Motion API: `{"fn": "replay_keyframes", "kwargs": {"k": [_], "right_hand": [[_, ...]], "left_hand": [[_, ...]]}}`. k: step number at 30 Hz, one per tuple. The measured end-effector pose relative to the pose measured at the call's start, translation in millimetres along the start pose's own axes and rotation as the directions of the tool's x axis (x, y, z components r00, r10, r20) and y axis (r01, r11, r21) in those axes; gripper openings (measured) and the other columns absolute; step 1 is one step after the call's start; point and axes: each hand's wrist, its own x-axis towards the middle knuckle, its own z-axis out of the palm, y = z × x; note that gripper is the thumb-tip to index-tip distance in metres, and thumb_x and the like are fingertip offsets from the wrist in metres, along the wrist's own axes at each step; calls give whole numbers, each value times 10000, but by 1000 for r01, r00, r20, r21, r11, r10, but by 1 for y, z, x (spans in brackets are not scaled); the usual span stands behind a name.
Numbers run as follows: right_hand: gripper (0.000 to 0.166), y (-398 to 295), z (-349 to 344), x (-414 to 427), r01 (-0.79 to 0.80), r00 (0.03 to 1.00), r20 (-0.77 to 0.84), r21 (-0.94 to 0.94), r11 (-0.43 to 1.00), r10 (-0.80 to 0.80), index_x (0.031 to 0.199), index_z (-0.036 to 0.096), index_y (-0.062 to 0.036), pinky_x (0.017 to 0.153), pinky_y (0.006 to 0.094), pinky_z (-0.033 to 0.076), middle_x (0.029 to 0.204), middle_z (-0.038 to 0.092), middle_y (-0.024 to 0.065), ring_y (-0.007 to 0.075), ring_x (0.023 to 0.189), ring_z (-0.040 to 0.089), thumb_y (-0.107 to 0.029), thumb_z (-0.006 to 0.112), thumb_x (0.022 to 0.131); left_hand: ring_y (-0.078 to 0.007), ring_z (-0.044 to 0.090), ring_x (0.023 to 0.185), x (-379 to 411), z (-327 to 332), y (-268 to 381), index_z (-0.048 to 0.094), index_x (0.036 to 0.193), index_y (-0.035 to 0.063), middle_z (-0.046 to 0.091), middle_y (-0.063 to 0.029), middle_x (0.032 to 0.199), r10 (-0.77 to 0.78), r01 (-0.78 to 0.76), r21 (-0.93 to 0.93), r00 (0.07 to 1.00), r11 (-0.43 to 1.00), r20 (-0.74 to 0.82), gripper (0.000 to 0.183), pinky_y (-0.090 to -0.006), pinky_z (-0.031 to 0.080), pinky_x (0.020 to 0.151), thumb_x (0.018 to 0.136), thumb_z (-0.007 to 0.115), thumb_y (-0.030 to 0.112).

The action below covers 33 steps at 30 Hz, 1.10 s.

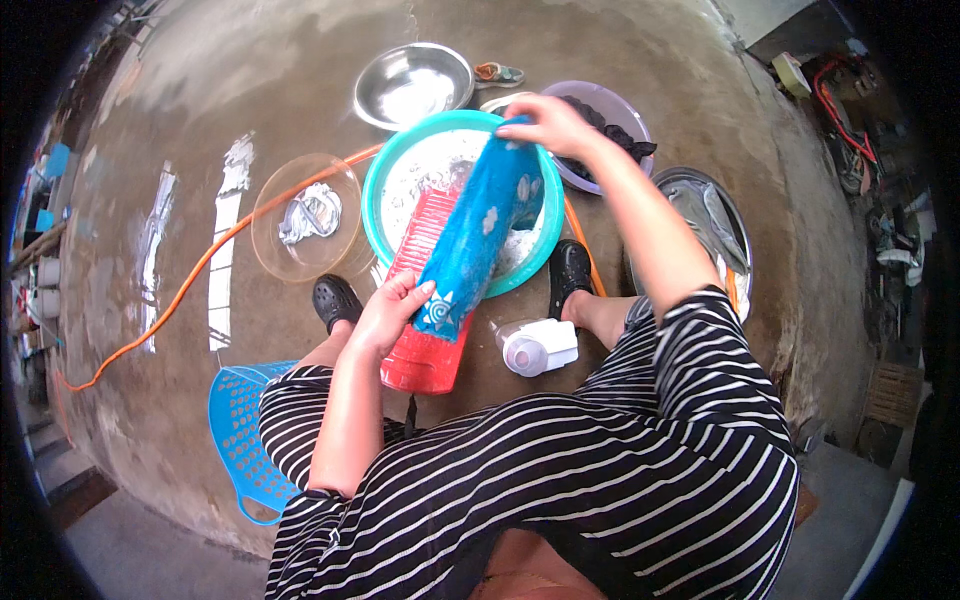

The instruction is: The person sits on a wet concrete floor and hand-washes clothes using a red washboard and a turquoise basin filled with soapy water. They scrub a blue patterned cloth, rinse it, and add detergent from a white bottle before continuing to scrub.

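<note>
A wet blue cloth (480,225) with pale printed patterns is stretched between my two hands. My left hand (394,307) pinches its lower end, beside a white sun-like print. My right hand (551,127) grips the upper end above the far right side of a turquoise basin (371,225). White suds (420,161) cover much of the water in the basin. Under the cloth, a red plastic washboard (420,360) leans with its ridged upper part in the basin and its lower end towards me. The cloth hides part of the board and the basin.
Around the basin are a steel bowl (414,86), a purple tub (637,124) of dark clothes, a metal basin (742,217) of clothes and a clear basin (270,255) with white cloth. A white bottle (540,349), orange hose (187,289) and blue basket (240,420) lie nearby.
</note>
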Motion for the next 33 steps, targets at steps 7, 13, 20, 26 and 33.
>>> {"fn": "replay_keyframes", "kwargs": {"k": [7, 13, 20, 26, 33], "right_hand": [[491, 171, 187, 36, -625, 777, -137, -58, 778, 614, 1096, 668, -79, 916, 406, 492, 1108, 673, 158, 293, 1050, 635, -464, 722, 795], [526, 139, 312, -21, -387, 901, -354, -396, 833, 251, 1232, 593, -114, 1029, 487, 386, 1449, 441, 143, 336, 1341, 392, -459, 664, 840], [196, 64, 309, -91, 90, 969, 242, -158, 983, -50, 1034, 522, -73, 655, 515, 529, 755, 657, 184, 401, 681, 659, -245, 493, 946], [139, 130, 303, -10, -55, 998, -50, -640, 767, 30, 936, 566, -53, 418, 395, 502, 566, 611, 82, 288, 478, 635, -164, 502, 881], [273, 85, 308, -25, -261, 964, -33, -276, 925, 262, 925, 563, -98, 640, 510, 501, 792, 670, 168, 383, 734, 657, -366, 612, 910]], "left_hand": [[-333, 553, 1219, 59, -6, -64, 528, 1272, 13, 553, -231, 1321, -136, 643, 727, 764, 242, -631, 525, -481, 433, 1009, 854, 665, 299], [-221, 139, 1490, 72, -8, -130, 238, 1526, 86, 204, -51, 1604, 163, 254, 965, 951, 72, -262, 702, -511, 110, 1185, 963, 435, 456], [-199, 107, 1497, 76, -5, -123, 197, 1543, 125, 139, -25, 1622, 38, 299, 952, 953, 67, -302, 720, -537, 71, 1183, 955, 439, 463], [-196, 112, 1496, 77, -5, -136, 227, 1536, 116, 145, -23, 1621, 186, 279, 949, 934, 149, -304, 701, -545, 71, 1180, 956, 444, 445], [-193, 107, 1496, 77, -7, -141, 247, 1530, 114, 141, -21, 1622, 172, 297, 935, 928, 193, -331, 672, -543, 74, 1180, 964, 429, 427]]}}
